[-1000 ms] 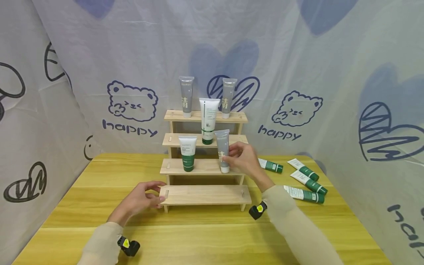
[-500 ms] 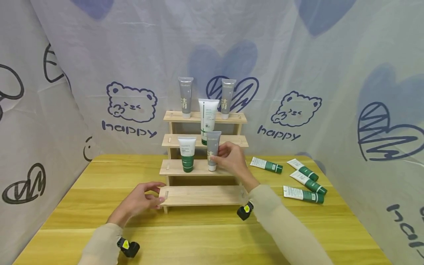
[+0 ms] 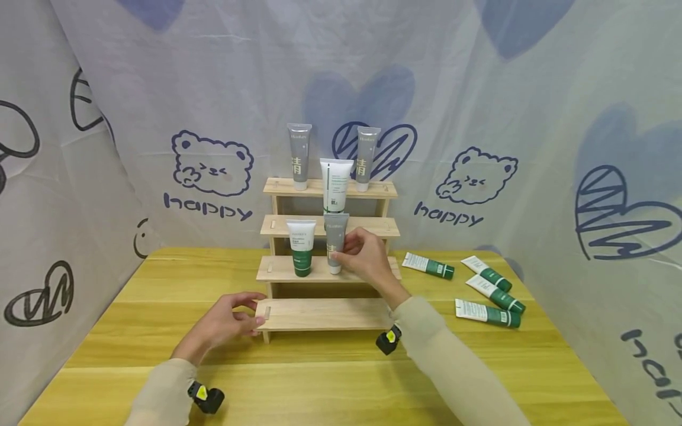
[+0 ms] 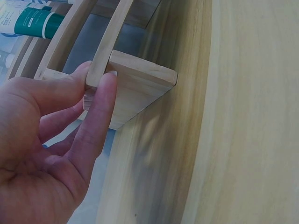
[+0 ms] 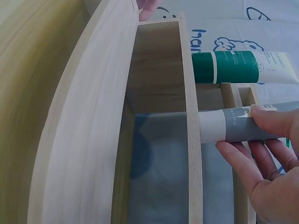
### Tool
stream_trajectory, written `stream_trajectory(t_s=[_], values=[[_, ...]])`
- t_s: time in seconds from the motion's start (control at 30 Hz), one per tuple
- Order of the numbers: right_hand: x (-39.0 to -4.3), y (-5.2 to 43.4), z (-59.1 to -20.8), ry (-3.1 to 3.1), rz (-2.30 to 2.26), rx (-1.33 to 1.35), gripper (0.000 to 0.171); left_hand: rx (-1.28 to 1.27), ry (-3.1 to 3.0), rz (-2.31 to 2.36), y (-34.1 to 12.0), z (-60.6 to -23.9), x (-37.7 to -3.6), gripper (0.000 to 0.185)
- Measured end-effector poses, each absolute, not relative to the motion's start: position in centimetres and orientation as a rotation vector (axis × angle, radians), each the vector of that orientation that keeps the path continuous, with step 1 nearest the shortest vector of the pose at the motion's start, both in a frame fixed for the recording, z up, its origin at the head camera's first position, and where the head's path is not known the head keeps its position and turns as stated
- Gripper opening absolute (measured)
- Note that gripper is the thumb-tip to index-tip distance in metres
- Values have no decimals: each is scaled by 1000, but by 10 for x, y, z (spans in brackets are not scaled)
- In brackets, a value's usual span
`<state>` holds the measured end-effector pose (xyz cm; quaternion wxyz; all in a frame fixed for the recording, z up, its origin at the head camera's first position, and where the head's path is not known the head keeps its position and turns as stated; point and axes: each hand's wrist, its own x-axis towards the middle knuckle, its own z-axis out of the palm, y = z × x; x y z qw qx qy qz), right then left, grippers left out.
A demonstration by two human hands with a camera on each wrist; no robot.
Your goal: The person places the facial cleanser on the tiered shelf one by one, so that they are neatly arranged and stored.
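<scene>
My right hand [image 3: 364, 255] pinches a grey tube [image 3: 334, 239] upright at the second step from the bottom of a wooden tiered shelf [image 3: 325, 313]. In the right wrist view, the tube's white cap [image 5: 212, 126] is at the step's board; whether it bears weight there I cannot tell. Just left of it stands a white-and-green tube [image 3: 302, 248], cap down. With thumb and forefinger, my left hand [image 3: 226, 319] grips the left end of the lowest board [image 4: 105, 51]. Behind the grey tube, a taller white tube [image 3: 335, 183] stands one step higher, its base partly hidden.
Two grey tubes, one left [image 3: 299, 157] and one right [image 3: 366, 158], stand on the top step. Several white-and-green tubes lie on the table right of the shelf, among them a lone one [image 3: 428, 266] and a front one [image 3: 487, 313]. A printed curtain [image 3: 213, 71] hangs behind.
My right hand has carried the grey tube leftward along the step, closer to the white-and-green tube, and it now overlaps the tall white tube's base. My left hand stays on the shelf.
</scene>
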<state>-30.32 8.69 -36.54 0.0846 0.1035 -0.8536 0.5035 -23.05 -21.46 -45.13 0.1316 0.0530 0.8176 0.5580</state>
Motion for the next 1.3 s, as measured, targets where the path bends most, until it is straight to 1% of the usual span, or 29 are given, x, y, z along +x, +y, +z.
stream_trajectory(t_s=[0.7, 1.3], values=[[-301, 86, -367, -2545, 1485, 386, 34, 200, 2360, 1633, -216, -453, -231, 59], [-296, 87, -365, -2555, 1485, 398, 34, 159, 2381, 1610, -215, -453, -231, 59]])
